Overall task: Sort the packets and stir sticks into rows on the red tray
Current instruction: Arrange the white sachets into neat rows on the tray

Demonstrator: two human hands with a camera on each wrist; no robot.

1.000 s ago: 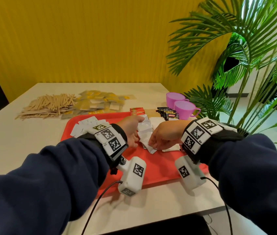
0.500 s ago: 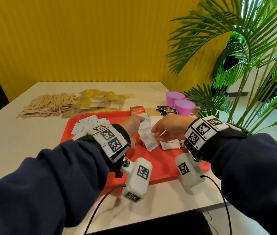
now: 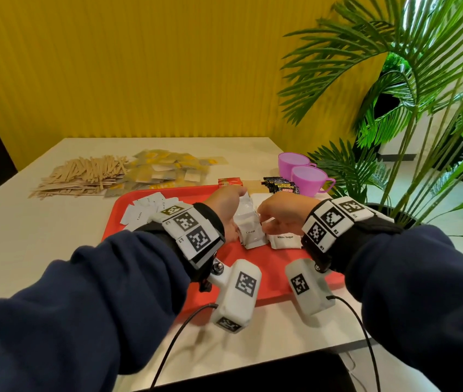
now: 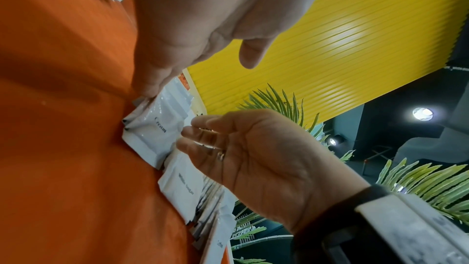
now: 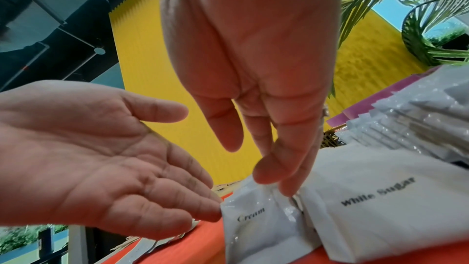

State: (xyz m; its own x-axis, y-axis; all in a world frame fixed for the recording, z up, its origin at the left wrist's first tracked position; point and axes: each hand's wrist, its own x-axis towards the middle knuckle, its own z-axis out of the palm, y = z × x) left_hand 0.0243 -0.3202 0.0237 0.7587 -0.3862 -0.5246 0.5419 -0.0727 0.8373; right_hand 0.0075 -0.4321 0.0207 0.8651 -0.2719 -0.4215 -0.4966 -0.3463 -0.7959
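On the red tray point(image 3: 173, 267) a row of white Cream packets point(image 3: 248, 227) lies on edge, with White Sugar packets point(image 3: 285, 240) just to its right. My left hand point(image 3: 224, 205) has straight fingers against the left side of the Cream packets point(image 4: 157, 127). My right hand point(image 3: 278, 216) touches their right side with straight fingertips point(image 5: 279, 178). The right wrist view shows the left hand point(image 5: 127, 178) palm up, touching the Cream packets point(image 5: 253, 228) beside the White Sugar packets point(image 5: 380, 208). Neither hand grips anything. Wooden stir sticks point(image 3: 83, 176) are heaped behind the tray.
Loose white packets point(image 3: 145, 207) lie scattered on the tray's left part. Yellow packets point(image 3: 168, 171) are piled next to the sticks. A red packet point(image 3: 230, 182), dark packets point(image 3: 281, 186) and two purple cups point(image 3: 306, 176) stand behind the tray. A palm plant point(image 3: 394, 108) fills the right.
My right hand lifted off the packets it was bent over and came against the right side of the Cream row. The left hand has stayed at the row's left side.
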